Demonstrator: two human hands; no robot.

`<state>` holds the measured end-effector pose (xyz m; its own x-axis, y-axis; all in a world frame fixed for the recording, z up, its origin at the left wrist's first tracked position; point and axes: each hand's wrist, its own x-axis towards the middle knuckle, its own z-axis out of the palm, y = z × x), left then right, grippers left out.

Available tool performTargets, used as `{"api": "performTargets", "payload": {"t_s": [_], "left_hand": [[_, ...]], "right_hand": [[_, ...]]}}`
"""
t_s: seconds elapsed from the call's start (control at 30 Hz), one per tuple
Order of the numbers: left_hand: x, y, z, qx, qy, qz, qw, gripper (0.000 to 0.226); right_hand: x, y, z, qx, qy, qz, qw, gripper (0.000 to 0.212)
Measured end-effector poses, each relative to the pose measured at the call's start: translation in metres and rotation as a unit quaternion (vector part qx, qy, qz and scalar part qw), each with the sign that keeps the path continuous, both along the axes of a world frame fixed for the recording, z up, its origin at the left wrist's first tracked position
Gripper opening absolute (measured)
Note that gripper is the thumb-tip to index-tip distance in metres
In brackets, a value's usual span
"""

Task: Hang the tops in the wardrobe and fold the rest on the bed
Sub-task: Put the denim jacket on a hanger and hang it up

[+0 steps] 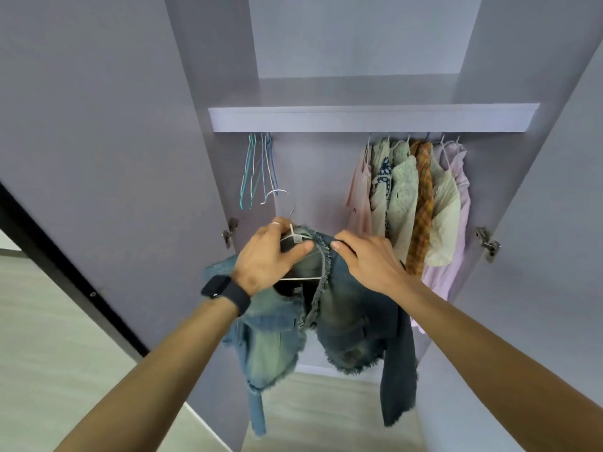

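A frayed blue denim jacket sits on a white hanger in front of the open wardrobe. My left hand, with a black watch on the wrist, grips the hanger's neck and the jacket's collar. My right hand holds the jacket's right shoulder, fingers curled over the frayed collar edge. The hanger's metal hook points up, below the rail. One sleeve hangs down on each side.
Several empty hangers hang at the rail's left end. Several hung tops fill the right end. Both wardrobe doors stand open on either side. Pale wooden floor lies below.
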<state>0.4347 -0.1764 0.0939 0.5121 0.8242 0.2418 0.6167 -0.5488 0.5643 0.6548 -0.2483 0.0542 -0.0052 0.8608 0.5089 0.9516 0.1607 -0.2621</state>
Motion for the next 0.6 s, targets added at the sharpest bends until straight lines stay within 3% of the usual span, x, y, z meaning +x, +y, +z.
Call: {"api": "performTargets", "payload": {"t_s": [0.17, 0.37, 0.5, 0.6], "left_hand": [[0.015, 0.001, -0.005, 0.087, 0.019, 0.054, 0.995, 0.026], [0.018, -0.004, -0.01, 0.272, 0.064, 0.033, 0.96, 0.019], [0.022, -0.001, -0.002, 0.295, 0.085, 0.038, 0.951, 0.018], [0.022, 0.005, 0.005, 0.238, 0.093, 0.054, 0.965, 0.024]], "right_hand": [[0.012, -0.004, -0.004, -0.054, 0.1, 0.025, 0.993, 0.023], [0.049, -0.012, -0.016, -0.081, 0.059, -0.029, 0.995, 0.03], [0.058, -0.006, -0.014, -0.137, 0.073, -0.041, 0.987, 0.027], [0.065, -0.012, -0.016, -0.128, 0.134, -0.072, 0.98, 0.032]]}}
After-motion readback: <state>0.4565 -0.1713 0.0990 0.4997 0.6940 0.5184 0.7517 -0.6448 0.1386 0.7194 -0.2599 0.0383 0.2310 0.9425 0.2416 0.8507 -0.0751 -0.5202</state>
